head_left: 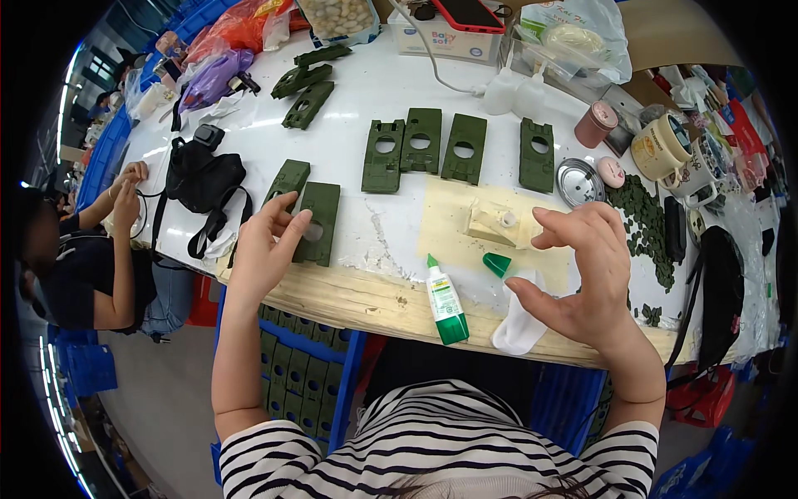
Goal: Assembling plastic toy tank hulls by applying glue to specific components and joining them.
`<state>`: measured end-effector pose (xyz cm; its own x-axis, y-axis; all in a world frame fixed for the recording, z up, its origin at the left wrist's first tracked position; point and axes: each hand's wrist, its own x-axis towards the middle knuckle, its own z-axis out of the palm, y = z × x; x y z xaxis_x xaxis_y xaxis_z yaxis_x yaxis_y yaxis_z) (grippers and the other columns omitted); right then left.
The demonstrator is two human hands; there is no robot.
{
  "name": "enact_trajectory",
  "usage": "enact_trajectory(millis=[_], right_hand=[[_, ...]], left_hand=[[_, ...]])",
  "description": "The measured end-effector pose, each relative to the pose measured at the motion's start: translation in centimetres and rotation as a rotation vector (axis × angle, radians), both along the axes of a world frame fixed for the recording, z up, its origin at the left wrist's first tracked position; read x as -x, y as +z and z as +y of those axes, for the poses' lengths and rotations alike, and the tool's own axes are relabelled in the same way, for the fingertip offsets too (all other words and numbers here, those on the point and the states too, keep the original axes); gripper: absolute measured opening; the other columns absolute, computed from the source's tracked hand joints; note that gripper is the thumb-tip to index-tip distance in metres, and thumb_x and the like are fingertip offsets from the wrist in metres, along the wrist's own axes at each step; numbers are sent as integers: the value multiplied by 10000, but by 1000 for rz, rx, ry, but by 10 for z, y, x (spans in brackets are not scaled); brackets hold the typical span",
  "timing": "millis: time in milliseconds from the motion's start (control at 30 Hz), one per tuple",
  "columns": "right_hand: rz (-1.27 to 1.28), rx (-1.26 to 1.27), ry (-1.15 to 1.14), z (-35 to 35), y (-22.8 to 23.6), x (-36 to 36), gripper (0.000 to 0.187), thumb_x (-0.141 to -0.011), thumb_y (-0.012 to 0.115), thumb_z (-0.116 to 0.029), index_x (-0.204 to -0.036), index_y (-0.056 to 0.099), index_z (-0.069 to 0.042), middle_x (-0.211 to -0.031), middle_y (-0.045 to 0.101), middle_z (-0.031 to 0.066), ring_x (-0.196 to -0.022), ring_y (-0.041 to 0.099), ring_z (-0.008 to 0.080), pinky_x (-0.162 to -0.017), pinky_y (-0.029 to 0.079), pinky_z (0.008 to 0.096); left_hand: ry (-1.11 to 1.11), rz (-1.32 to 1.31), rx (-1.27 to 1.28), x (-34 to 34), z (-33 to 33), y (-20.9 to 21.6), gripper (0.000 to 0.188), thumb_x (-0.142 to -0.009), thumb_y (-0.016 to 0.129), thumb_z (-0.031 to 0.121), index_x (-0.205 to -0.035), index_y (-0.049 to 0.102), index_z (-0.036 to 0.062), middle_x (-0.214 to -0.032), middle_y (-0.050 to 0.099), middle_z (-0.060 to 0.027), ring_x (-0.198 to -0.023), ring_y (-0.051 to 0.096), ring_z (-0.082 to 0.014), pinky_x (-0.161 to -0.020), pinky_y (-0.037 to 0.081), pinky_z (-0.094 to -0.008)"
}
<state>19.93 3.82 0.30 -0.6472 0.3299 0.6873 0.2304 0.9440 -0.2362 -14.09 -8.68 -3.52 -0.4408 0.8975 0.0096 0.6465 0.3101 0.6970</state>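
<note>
Step in hand: looks like the green plate [328, 220] is being placed or picked up; one frame can't settle which.
Plate place: on the surface [374, 220], about 10 o'clock from view centre; second green plate [291, 175] just beside, toward 11.
Plate axis: long axis runs roughly 12:30 to 6:30, flat; round hole nearer the 6:30 end. Front end: can't tell.
Left hand [268, 243]: half open, thumb tip over the plate's 9 o'clock edge; contact unclear, no closed grip.
Right hand [594, 270]: wide, thumb and fingers curved apart, nothing visible held; beige block [490, 223] near, toward 10.
Glue bottle [446, 303]: lying, nozzle toward 11:30; green cap [496, 264] apart, at 2.
Next move: lifting would call for a left-hand pinch across the plate's width.
</note>
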Motion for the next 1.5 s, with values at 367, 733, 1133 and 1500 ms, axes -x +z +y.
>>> enact_trajectory(millis=[367, 733, 1133, 1500], right_hand=[[-40, 11, -26, 1, -1, -1, 521, -666, 815, -224, -1099, 590, -42, -724, 569, 10, -693, 547, 211, -777, 421, 371], [-39, -6, -19, 1, 0, 0, 490, -681, 808, -235, -1081, 602, -43, -716, 582, 4, -669, 563, 179, -798, 430, 367], [-29, -3, -21, 2, 0, -3, 475, -682, 802, -241, -1072, 612, -46, -718, 590, -1, -665, 564, 175, -800, 429, 360], [34, 304, 25, 9, 9, -7, 550, -655, 816, -192, -1121, 573, -28, -1017, 586, 126, -940, 559, 287, -817, 447, 376]], left_hand=[[-71, 545, -22, -33, 0, -1, 711, -802, 710, 205, -1365, 373, -66, -1054, 572, -216, -962, 592, -338, -781, 491, -405], [-86, 772, -241, -28, 22, -2, 647, -803, 705, 243, -1325, 427, -20, -966, 580, -188, -886, 575, -346, -755, 484, -426], [-106, 446, 2, -63, 81, -2, 1005, -770, 706, 220, -1495, 36, 34, -945, 589, -227, -883, 578, -355, -733, 490, -434], [-642, 100, -453, -98, 36, 37, 1114, -642, 679, -30, -1481, -54, 1, -1077, 615, -148, -994, 590, -233, -937, 449, -385]])
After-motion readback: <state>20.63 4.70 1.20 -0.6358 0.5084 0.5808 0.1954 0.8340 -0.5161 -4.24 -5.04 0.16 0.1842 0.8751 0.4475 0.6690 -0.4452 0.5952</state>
